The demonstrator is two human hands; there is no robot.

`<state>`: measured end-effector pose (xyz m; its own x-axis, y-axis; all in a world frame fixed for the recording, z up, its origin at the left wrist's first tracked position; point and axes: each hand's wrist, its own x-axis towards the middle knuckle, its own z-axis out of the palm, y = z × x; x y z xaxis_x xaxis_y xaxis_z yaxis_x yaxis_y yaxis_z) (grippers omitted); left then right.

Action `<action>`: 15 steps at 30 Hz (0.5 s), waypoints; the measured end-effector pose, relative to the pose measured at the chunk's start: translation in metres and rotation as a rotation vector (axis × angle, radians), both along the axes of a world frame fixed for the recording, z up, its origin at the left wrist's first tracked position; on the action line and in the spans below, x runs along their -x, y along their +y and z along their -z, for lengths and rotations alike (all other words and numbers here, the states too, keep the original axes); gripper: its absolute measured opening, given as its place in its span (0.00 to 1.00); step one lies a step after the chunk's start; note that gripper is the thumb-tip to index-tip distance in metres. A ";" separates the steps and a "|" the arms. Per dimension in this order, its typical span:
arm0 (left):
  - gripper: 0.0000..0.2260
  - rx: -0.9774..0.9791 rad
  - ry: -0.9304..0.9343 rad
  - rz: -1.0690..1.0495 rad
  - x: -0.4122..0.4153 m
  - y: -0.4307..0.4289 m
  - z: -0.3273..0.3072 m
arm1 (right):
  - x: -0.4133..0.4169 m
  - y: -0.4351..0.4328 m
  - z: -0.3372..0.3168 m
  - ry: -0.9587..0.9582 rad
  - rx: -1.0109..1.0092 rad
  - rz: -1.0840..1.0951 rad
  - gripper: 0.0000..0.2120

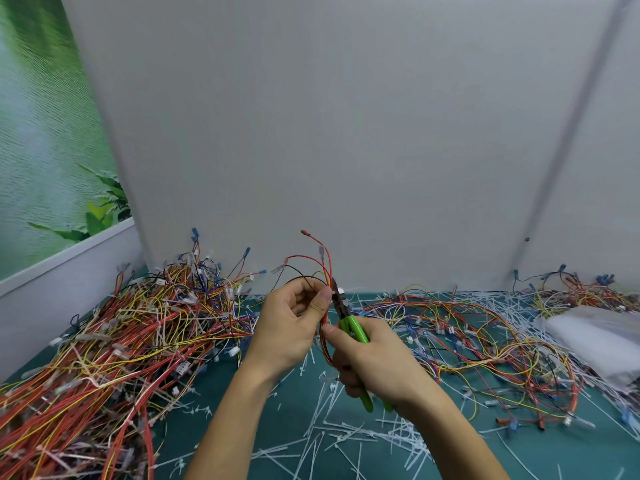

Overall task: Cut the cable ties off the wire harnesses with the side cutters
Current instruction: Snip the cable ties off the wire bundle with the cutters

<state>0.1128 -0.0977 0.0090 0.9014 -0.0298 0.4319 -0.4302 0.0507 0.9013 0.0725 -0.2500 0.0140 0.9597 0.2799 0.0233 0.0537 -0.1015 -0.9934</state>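
My left hand (289,323) grips a wire harness (320,263) of red, yellow and black wires, held upright above the table. My right hand (372,362) holds the green-handled side cutters (353,329). Their dark jaws (337,296) point up and sit against the harness right beside my left thumb, at a white cable tie (341,290). The harness's lower wires hang down between my two hands.
A big heap of tied harnesses (121,341) fills the left of the green mat (242,424). More harnesses (485,334) spread on the right. Cut white ties (346,441) litter the front. A clear plastic bag (595,337) lies far right. A grey wall stands behind.
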 end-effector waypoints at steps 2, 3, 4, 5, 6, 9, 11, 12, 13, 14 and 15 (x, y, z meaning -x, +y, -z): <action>0.02 -0.009 -0.005 -0.002 0.000 0.001 -0.001 | -0.001 -0.001 0.000 -0.009 -0.001 -0.008 0.18; 0.02 -0.012 -0.004 0.000 0.000 0.001 -0.001 | -0.001 -0.001 0.001 -0.015 -0.007 -0.014 0.18; 0.02 -0.014 -0.002 0.002 0.000 0.001 -0.001 | -0.001 0.000 0.002 -0.024 -0.013 -0.020 0.18; 0.02 -0.015 0.000 0.003 0.000 0.002 -0.001 | -0.001 0.001 0.002 -0.035 -0.008 -0.023 0.17; 0.02 -0.019 0.000 -0.001 0.000 0.002 0.000 | -0.001 0.003 0.003 -0.044 0.004 -0.025 0.15; 0.02 -0.030 0.005 -0.024 -0.001 0.001 0.001 | -0.002 0.004 0.006 -0.052 0.038 -0.016 0.14; 0.04 -0.017 0.012 -0.031 -0.001 0.000 0.001 | -0.003 0.002 0.006 -0.032 0.010 -0.010 0.17; 0.05 -0.012 0.014 -0.034 -0.001 -0.001 0.002 | -0.004 0.000 0.006 -0.021 -0.002 -0.008 0.18; 0.05 -0.009 0.014 -0.036 -0.001 -0.001 0.002 | -0.004 -0.001 0.005 -0.015 -0.004 -0.004 0.19; 0.06 -0.007 0.016 -0.036 -0.001 -0.001 0.001 | -0.004 -0.001 0.005 -0.016 -0.002 0.000 0.19; 0.06 -0.008 0.017 -0.038 -0.001 -0.001 0.002 | -0.004 -0.001 0.005 -0.023 0.002 0.003 0.19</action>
